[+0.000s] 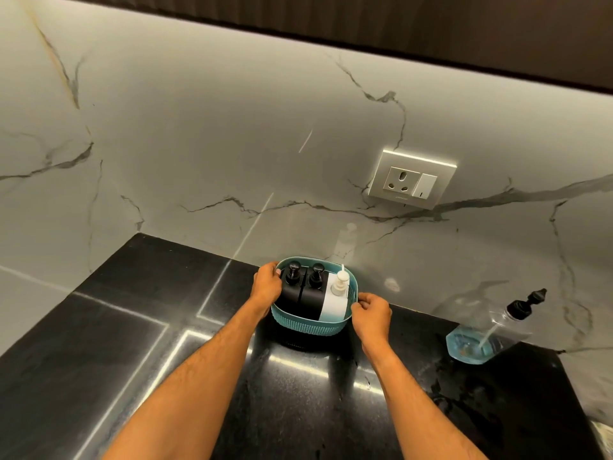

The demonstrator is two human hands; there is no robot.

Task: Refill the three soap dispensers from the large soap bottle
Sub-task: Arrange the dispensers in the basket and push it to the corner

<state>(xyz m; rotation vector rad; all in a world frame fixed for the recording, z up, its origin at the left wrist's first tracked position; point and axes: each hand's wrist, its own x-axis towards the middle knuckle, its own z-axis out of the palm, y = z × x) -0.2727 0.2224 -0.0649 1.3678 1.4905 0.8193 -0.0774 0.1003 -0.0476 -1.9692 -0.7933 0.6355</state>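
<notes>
Here both hands bracket the teal perforated plastic basket (310, 322), which sits on the black polished stone table (132, 343) close against the grey-veined marble wall (199, 144). The left hand (267, 285) grips the basket's left rim, fingers curled over the edge beside the left black square pump dispenser (292, 290); the right hand (373, 313) pinches the right rim, fingers curled at the basket's wall. The hands are apart, one on each short end, so the basket's long axis runs left to right between them. Inside, three dispensers stand upright in a row along that axis: the left black one, a second black square pump dispenser (313, 287) touching it, then the white square pump dispenser (336, 300) at the right end, nearest the right hand. The large clear plastic soap bottle with black pump top (497, 327) stands well apart to the right, tilted in the wide-angle view, holding only a shallow layer of blue liquid at its base. It is much nearer the right hand than the left. Judgement: the task has hardly begun; all pump heads look seated and the bottle is untouched. The basket probably comes forward, away from the wall, before any dispenser is opened. Nothing lies between the basket and the bottle. A white wall socket with switch (411, 184) sits on the wall above, clear of the path. Risk: the tall dispensers could tip if the basket is dragged unevenly.
</notes>
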